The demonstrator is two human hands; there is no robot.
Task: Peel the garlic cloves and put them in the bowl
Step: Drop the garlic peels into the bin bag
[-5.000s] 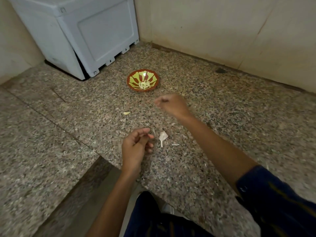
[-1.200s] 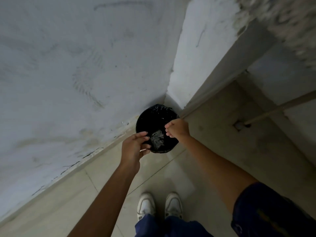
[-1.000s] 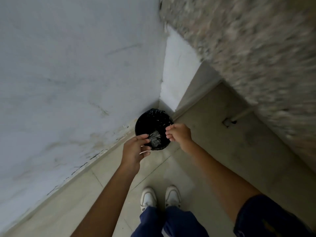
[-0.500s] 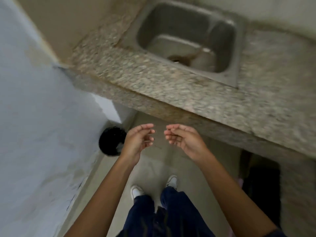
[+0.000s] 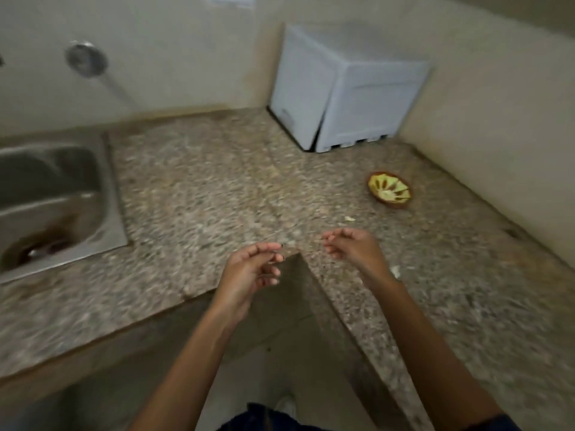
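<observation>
Motion blur is softening the whole view, most heavily across the counter [image 5: 193,194] grain at the left. The sink [image 5: 53,197] is running off the left edge, so only part of its basin is showing. The bowl [image 5: 389,189] contents are appearing as a pale smear, too small to count. The pale scrap [image 5: 349,218] near it is too blurred to identify as clove or peel. The right forearm is partly covering another white fragment [image 5: 395,270]. Both arms are exiting the bottom edge.

both hands [image 5: 252,269] [image 5: 351,247] empty, loosely curled
</observation>
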